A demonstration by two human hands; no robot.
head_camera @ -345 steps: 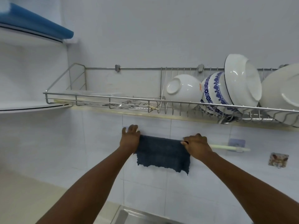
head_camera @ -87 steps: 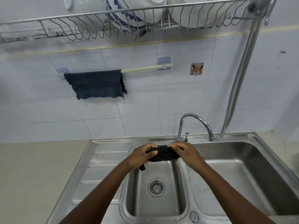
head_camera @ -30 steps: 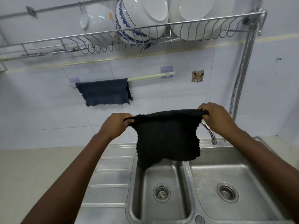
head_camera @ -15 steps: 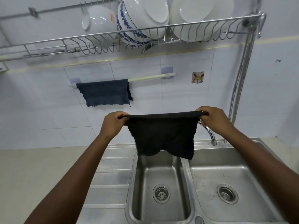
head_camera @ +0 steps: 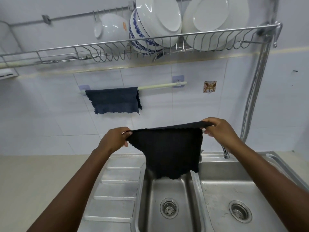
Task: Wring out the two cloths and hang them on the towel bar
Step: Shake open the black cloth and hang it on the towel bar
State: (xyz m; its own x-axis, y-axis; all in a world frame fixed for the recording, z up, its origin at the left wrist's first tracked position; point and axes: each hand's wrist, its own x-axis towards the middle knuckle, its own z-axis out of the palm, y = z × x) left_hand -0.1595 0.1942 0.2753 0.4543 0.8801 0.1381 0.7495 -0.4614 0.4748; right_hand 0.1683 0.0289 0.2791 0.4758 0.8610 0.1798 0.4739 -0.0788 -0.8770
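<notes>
We are pinching the black cloth [head_camera: 168, 153] by its top corners, left hand [head_camera: 113, 139] and right hand [head_camera: 220, 131] closed on it, above the sink [head_camera: 217, 190]. It is hanging limp and light. Since a second ago we are raising it toward the bar [head_camera: 160, 85], beside the blue cloth [head_camera: 113, 101].
</notes>
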